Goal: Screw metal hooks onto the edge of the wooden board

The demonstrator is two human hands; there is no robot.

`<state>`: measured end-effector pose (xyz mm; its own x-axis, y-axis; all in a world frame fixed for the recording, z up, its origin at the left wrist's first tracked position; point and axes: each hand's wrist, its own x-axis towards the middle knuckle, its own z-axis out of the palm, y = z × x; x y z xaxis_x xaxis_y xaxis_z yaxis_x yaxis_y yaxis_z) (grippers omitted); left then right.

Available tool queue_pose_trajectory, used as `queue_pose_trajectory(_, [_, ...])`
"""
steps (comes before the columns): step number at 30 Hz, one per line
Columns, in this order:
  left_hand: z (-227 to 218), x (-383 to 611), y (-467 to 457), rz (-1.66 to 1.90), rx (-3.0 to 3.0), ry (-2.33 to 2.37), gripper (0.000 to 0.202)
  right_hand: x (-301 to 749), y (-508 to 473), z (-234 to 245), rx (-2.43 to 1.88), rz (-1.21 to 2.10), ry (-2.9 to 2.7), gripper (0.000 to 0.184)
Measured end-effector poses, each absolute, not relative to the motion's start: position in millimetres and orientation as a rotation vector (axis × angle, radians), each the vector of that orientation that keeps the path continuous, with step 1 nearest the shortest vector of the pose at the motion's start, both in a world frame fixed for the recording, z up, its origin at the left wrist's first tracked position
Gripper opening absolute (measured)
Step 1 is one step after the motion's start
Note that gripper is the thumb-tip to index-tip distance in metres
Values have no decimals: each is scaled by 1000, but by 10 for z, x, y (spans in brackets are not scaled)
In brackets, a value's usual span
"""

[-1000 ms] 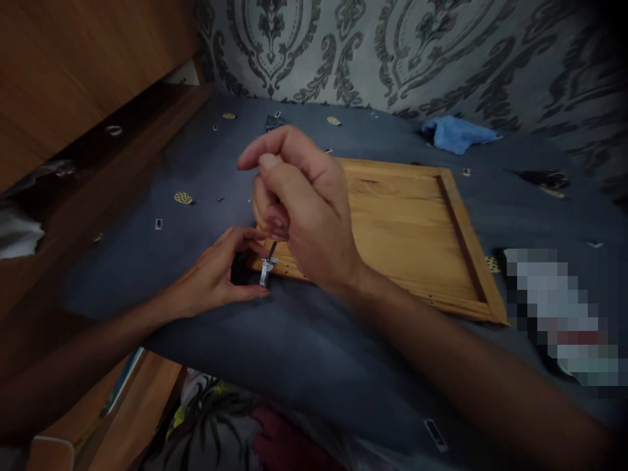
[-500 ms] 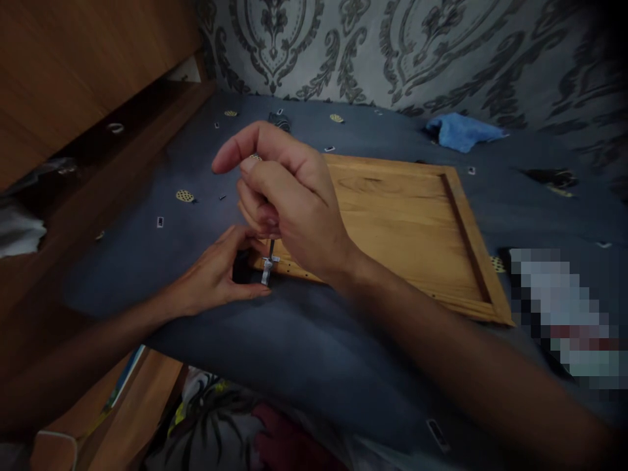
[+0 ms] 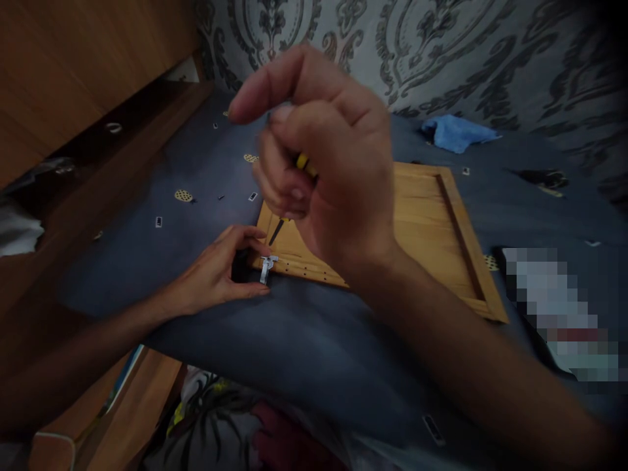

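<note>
My right hand (image 3: 338, 150) is raised over the near left part of a wooden panel (image 3: 422, 229) with a raised frame. Its fingers curl round a screwdriver (image 3: 305, 163) with a yellow handle, and the dark shaft points down and to the left. A small metal hinge (image 3: 266, 268) sits at the panel's near left corner, with the screwdriver tip just above it, apart from it. My left hand (image 3: 216, 271) grips the hinge at that corner, thumb below and fingers above. Several small dark holes run along the panel's near edge.
Everything lies on a dark blue patterned bedsheet (image 3: 206, 163). A blue cloth (image 3: 458, 133) lies at the back right. A blurred-out flat object (image 3: 559, 307) is on the right. A wooden cabinet (image 3: 88, 65) borders the left side, and a patterned wall stands behind.
My right hand has risen with the screwdriver, whose tip has come off the hinge and now slants. My left hand has stayed at the panel corner.
</note>
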<state>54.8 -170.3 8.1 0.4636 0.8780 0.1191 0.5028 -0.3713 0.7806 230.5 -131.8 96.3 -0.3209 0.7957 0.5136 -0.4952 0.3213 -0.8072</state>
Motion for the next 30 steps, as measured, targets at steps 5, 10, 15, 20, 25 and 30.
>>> queue_pose_trajectory(5, [65, 539, -1704, 705, 2035, 1151, 66, 2283, -1327, 942, -329, 1394, -1288, 26])
queue_pose_trajectory(10, [65, 549, -1695, 713, 2058, 1151, 65, 2244, -1362, 816, -429, 1388, -1308, 23])
queue_pose_trajectory(15, [71, 552, -1697, 700, 2059, 1155, 65, 2240, -1366, 792, -379, 1410, -1311, 22])
queue_pose_trajectory(20, [61, 536, -1699, 707, 2079, 1140, 68, 2232, -1361, 727, -372, 1408, -1332, 20])
queue_pose_trajectory(25, [68, 537, -1697, 704, 2085, 1157, 67, 2233, -1369, 705, -373, 1394, -1361, 19])
queue_pose_trajectory(30, [110, 557, -1704, 693, 2065, 1161, 62, 2228, -1385, 693, -405, 1357, -1411, 17])
